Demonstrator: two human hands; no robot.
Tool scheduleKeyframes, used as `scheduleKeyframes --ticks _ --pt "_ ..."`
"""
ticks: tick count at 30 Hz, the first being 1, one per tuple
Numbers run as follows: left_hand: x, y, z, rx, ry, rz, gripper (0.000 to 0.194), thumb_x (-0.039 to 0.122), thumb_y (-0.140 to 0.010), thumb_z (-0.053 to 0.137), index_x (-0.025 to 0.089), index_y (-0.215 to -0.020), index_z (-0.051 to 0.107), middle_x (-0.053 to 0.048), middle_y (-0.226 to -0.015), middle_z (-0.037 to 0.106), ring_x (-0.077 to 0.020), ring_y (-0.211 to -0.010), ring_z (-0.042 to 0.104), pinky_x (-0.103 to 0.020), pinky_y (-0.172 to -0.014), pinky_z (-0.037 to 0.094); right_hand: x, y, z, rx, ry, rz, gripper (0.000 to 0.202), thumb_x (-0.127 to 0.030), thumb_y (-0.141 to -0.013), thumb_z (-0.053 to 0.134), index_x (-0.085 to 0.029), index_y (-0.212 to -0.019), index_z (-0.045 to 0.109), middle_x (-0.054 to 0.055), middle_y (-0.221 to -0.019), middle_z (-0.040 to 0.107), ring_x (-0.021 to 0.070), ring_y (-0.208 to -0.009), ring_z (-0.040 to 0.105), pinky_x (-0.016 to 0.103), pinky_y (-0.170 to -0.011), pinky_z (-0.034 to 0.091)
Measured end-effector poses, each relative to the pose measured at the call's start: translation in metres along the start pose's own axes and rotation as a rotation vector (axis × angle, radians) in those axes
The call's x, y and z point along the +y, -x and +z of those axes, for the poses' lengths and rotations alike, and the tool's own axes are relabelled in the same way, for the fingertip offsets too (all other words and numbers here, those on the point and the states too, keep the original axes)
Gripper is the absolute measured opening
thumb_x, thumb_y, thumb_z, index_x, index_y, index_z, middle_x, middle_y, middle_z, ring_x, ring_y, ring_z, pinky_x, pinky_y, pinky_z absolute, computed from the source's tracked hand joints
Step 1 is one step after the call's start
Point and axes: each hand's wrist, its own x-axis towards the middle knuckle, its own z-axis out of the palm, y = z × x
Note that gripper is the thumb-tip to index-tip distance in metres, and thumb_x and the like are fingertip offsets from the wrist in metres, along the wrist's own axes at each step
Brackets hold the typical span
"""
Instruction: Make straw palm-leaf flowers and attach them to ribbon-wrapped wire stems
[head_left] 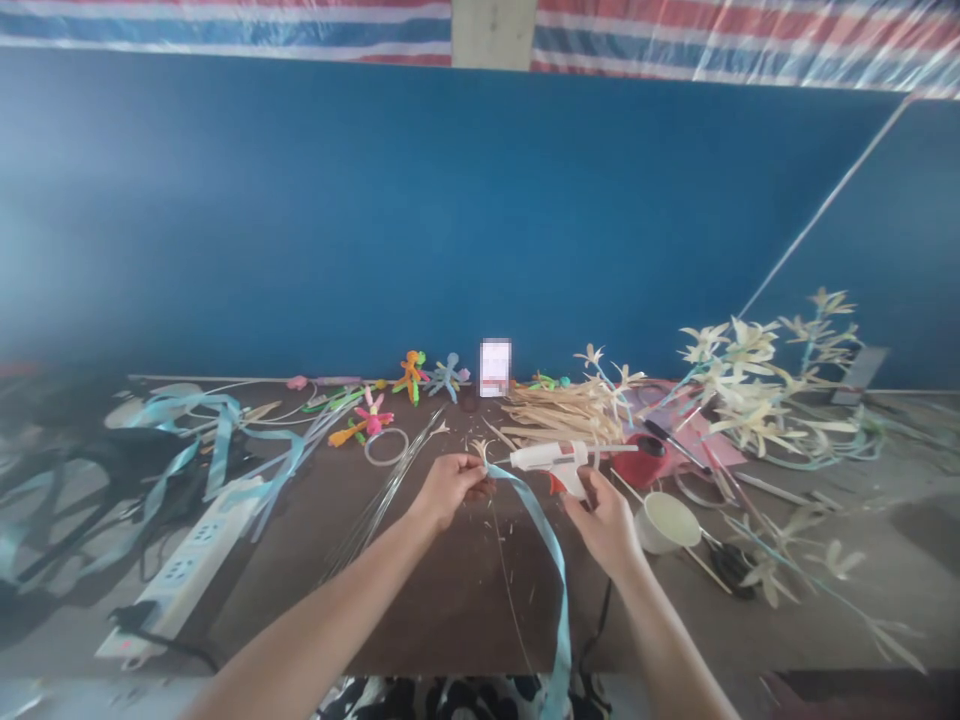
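My left hand (453,486) pinches a small cream flower (481,449) on a thin wire stem, together with the upper end of a light blue ribbon (551,540). The ribbon curves down to the right past the table's front edge. In my right hand (602,512) is a white glue gun (551,458) with an orange trigger, a glue stick showing at its back. Its nozzle points left, close to the flower and the ribbon end. The wire stem hangs below my left hand.
A white power strip (184,570) and loose blue ribbon (220,440) lie left. Thin wires (386,490) and pipe-cleaner figures (411,376) stand nearer the middle. Right are a white cup (667,522), red container (637,460), cream strips (562,412) and cream flowers (742,370).
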Motion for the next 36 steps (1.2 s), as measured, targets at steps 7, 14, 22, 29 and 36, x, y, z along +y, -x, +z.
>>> scheduleKeyframes --ticks 7,14,22,29,36 --pt "0.0 -0.0009 0.0022 -0.003 0.006 0.009 0.014 0.025 -0.065 0.059 0.013 -0.072 0.058 -0.005 -0.062 0.065 -0.0157 -0.06 0.062 -0.024 -0.054 0.046 0.003 0.0023 0.0001 0.003 0.058 -0.018 0.031 -0.027 -0.068 0.051 -0.016 -0.097 0.05 0.007 -0.089 0.062 0.0193 -0.077 0.058 0.029 -0.07 0.045" --pt "-0.0012 -0.0017 0.0034 -0.008 0.012 0.01 0.015 0.026 -0.066 0.06 0.013 -0.072 0.057 -0.005 -0.061 0.064 -0.0157 -0.06 0.062 -0.023 -0.053 0.046 0.0016 0.0008 0.0001 0.014 0.071 -0.03 0.031 -0.028 -0.067 0.05 -0.015 -0.096 0.05 0.007 -0.086 0.062 0.0194 -0.077 0.058 0.028 -0.069 0.045" --pt "-0.0011 -0.0014 0.0044 -0.005 0.011 0.005 0.013 0.024 -0.065 0.06 0.014 -0.072 0.057 -0.005 -0.062 0.065 -0.017 -0.061 0.062 -0.025 -0.054 0.047 0.0037 0.0001 0.0008 0.012 0.074 -0.018 0.035 -0.03 -0.067 0.05 -0.016 -0.098 0.05 0.009 -0.091 0.061 0.0202 -0.079 0.058 0.03 -0.071 0.045" --pt "-0.0001 -0.0015 0.0054 -0.014 0.018 0.018 0.012 0.025 -0.065 0.06 0.014 -0.071 0.057 -0.004 -0.061 0.065 -0.0175 -0.062 0.062 -0.025 -0.054 0.046 0.0027 -0.0003 -0.0011 0.021 0.123 -0.012 0.035 -0.029 -0.066 0.049 -0.016 -0.098 0.052 0.009 -0.091 0.062 0.0211 -0.081 0.058 0.031 -0.072 0.045" --pt "0.0045 0.0007 0.006 -0.007 -0.026 0.022 0.014 0.026 -0.066 0.06 0.012 -0.07 0.058 -0.006 -0.061 0.065 -0.0148 -0.059 0.061 -0.023 -0.053 0.046 -0.0035 0.0038 -0.0074 0.005 0.179 -0.024 0.033 -0.027 -0.066 0.049 -0.018 -0.098 0.052 0.008 -0.093 0.062 0.0208 -0.083 0.059 0.03 -0.073 0.045"
